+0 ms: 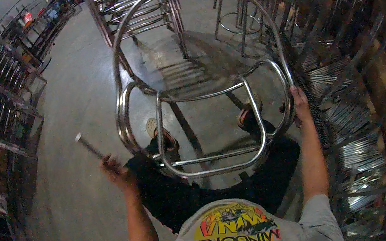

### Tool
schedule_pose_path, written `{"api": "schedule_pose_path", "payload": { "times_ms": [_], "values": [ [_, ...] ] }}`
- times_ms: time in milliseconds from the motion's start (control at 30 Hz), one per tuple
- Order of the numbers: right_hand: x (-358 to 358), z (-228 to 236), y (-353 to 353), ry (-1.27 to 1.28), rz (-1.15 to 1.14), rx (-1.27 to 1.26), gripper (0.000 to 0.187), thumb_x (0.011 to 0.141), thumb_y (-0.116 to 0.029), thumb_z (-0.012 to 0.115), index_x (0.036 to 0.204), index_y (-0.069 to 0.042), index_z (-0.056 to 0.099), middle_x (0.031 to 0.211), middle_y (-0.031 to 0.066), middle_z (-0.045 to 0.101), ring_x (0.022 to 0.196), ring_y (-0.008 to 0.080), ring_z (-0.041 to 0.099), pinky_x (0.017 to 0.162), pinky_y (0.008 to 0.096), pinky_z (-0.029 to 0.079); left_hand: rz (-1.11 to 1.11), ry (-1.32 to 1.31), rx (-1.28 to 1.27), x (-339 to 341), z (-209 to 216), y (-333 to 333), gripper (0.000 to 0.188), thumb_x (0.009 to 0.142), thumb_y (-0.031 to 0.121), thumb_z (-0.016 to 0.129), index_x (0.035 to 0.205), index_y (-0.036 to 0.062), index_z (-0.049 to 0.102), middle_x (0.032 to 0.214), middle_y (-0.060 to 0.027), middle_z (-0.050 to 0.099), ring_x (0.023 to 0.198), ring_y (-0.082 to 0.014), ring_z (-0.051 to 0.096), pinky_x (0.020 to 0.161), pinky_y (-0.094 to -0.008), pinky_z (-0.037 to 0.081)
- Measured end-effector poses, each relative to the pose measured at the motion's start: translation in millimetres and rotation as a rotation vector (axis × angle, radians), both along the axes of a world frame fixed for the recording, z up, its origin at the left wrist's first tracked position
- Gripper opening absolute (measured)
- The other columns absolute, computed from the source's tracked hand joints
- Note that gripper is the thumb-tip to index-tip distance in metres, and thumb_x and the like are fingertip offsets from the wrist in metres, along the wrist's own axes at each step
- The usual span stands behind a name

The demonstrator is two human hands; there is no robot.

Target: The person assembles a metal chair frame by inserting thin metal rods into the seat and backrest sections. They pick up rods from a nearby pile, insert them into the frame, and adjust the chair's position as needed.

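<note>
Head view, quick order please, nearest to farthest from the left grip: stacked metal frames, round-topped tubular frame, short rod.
1. Short rod: held in the left grip.
2. Round-topped tubular frame: just right.
3. Stacked metal frames: ahead, beyond the lap.

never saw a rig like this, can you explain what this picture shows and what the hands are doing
There's no machine, just two bare human hands, seen in one wide fisheye picture by a camera on the head, looking down. The left hand holds a slim, grey, rod-like tool. The right hand touches the right side of a shiny, curved tubular metal frame before the dark-trousered lap; its grip is unclear. On the smooth grey floor stand more shiny tubular metal frames.
</note>
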State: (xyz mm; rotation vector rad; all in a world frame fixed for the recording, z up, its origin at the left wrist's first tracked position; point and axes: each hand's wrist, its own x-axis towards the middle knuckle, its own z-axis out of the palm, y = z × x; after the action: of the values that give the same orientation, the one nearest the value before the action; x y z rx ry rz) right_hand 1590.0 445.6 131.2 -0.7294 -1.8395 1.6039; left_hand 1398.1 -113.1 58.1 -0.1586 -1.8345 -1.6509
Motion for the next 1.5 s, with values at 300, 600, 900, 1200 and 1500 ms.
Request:
{"api": "schedule_pose_path", "payload": {
  "times_ms": [300,600,900,1200,1500],
  "values": [
    [-8.1,-24.8,-4.1,-0.097,-0.416,0.224,0.042,0.093,-0.042,0.059,0.092,0.000,0.066,0.078,0.0036,0.061,0.073,0.0187,0.058,0.068,0.0363,0.048,-0.037,-1.355,-0.199,158.4,-311.2,-180.6,0.043,0.097,0.024,0.049,0.131,-0.0020,0.047,0.120,-0.0266,0.058,0.109,-0.0372,0.057,0.094,-0.0434,0.045],
    [-26.5,-14.7,-12.7,-0.053,-0.559,0.535,0.050,0.092,-0.047,0.053,0.098,0.000,0.069,0.089,0.0215,0.068,0.085,0.0364,0.065,0.077,0.0419,0.047,-0.054,-1.180,-0.208,106.5,-290.4,-203.8,0.048,0.099,0.029,0.047,0.131,-0.0067,0.047,0.126,-0.0284,0.055,0.117,-0.0389,0.054,0.100,-0.0436,0.041],
    [-34.3,-47.9,51.8,-0.036,-0.421,0.358,0.062,0.087,-0.060,0.054,0.117,-0.007,0.065,0.107,0.0226,0.067,0.104,0.0416,0.061,0.091,0.0443,0.046,-0.380,-0.450,0.007,-57.2,7.3,-102.0,0.065,0.098,0.046,0.048,0.142,-0.0007,0.038,0.138,-0.0212,0.048,0.123,-0.0315,0.050,0.100,-0.0410,0.040],
    [-19.0,-131.0,191.8,-0.310,-0.632,0.508,0.048,0.086,-0.035,0.065,0.114,0.003,0.061,0.109,0.0236,0.065,0.103,0.0398,0.062,0.090,0.0432,0.048,-0.119,-0.212,-0.395,-60.8,29.0,60.0,0.062,0.096,0.038,0.057,0.138,-0.0041,0.040,0.138,-0.0226,0.046,0.125,-0.0302,0.048,0.104,-0.0408,0.038],
    [-145.5,-115.8,335.2,-0.532,-0.578,0.716,0.050,0.091,-0.030,0.058,0.135,-0.010,0.049,0.121,0.0213,0.061,0.111,0.0393,0.058,0.094,0.0486,0.046,0.286,-0.110,-0.671,-48.0,24.1,50.3,0.053,0.099,0.029,0.053,0.137,-0.0063,0.042,0.137,-0.0231,0.048,0.125,-0.0306,0.048,0.106,-0.0415,0.038]
  ]
}}
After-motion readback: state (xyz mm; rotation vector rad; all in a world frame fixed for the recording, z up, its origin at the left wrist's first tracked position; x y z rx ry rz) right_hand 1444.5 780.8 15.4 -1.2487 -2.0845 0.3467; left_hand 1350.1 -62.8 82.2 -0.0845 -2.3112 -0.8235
